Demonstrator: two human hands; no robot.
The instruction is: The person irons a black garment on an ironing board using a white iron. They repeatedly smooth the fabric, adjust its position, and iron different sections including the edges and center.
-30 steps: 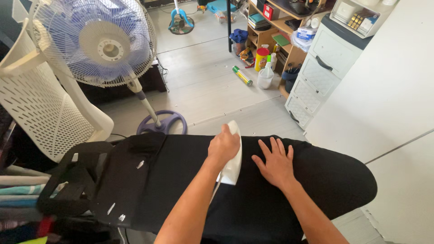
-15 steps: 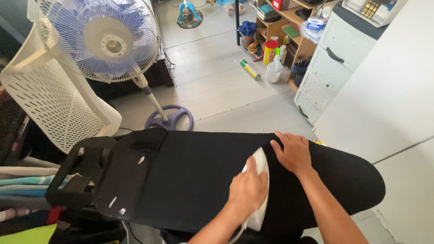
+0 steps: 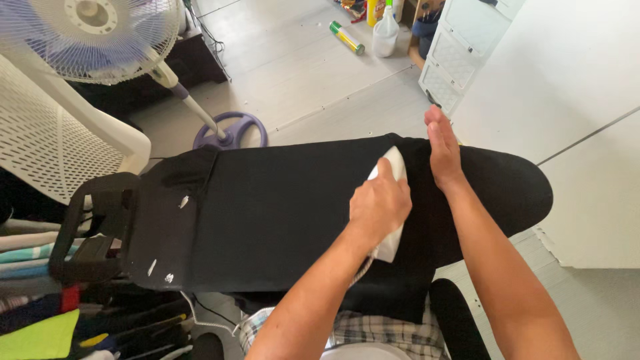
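A black cloth [image 3: 280,213] lies spread over a black ironing board [image 3: 513,187]. My left hand [image 3: 380,203] grips the handle of a white iron [image 3: 393,167], which rests flat on the cloth right of the middle. My right hand [image 3: 441,143] is just to the right of the iron, fingers together and pointing away, its edge on the cloth near the board's far edge. The black iron rest [image 3: 97,227] sticks out at the board's left end.
A standing fan [image 3: 93,33] with a purple base [image 3: 230,133] is behind the board at left, beside a white perforated chair [image 3: 60,147]. A white drawer unit [image 3: 460,47], a spray bottle [image 3: 385,33] and a can [image 3: 347,37] stand on the floor beyond. Folded clothes [image 3: 33,313] pile at lower left.
My left hand has pushed the iron away from me, toward the board's far edge. My right hand has turned from flat onto its edge. The camera has tilted down.
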